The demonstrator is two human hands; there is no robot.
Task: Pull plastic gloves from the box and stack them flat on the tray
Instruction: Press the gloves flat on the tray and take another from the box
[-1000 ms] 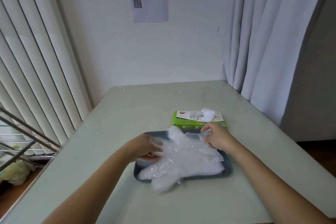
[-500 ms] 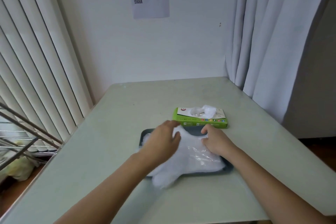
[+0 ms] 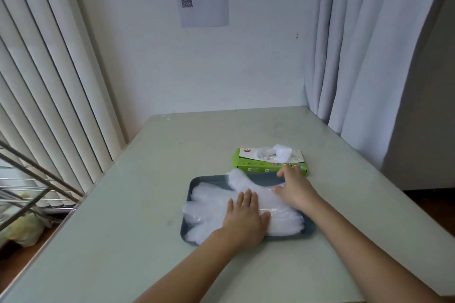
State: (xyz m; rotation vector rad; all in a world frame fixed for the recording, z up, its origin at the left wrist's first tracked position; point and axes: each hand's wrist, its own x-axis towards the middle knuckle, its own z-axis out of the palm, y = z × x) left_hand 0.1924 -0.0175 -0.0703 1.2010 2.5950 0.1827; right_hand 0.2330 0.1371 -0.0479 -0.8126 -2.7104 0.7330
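Head view, looking down at a pale green surface [image 3: 147,204] set against a white wall, with vertical blinds [image 3: 49,81] on the left and a grey curtain [image 3: 369,56] on the right.

A dark grey tray [image 3: 190,186] lies near the front centre. A green box [image 3: 256,166] stands just behind the tray's far right edge, and a clear glove tuft [image 3: 280,151] pokes up from its opening. The task's plastic gloves [image 3: 209,202] lie piled on the tray, with their finger ends pointing left and slightly overhanging the left rim.

The left hand [image 3: 242,219] rests palm down on the middle of the pile. Its grip is spread flat, fingers straight and close together, pinching nothing. The right hand [image 3: 296,190] presses the cuff end at the tray's far right. Its grip is also flat, fingers stretched towards the box.

A second ago both hands pinched the top glove by its edges, and it stood puffed and crumpled. The pinching has since given way to flat palms, and the glove now lies lower on the pile.

This glove seems nearly settled. The next pull from the box looks close, though trapped air may lift the film again once the palms leave.
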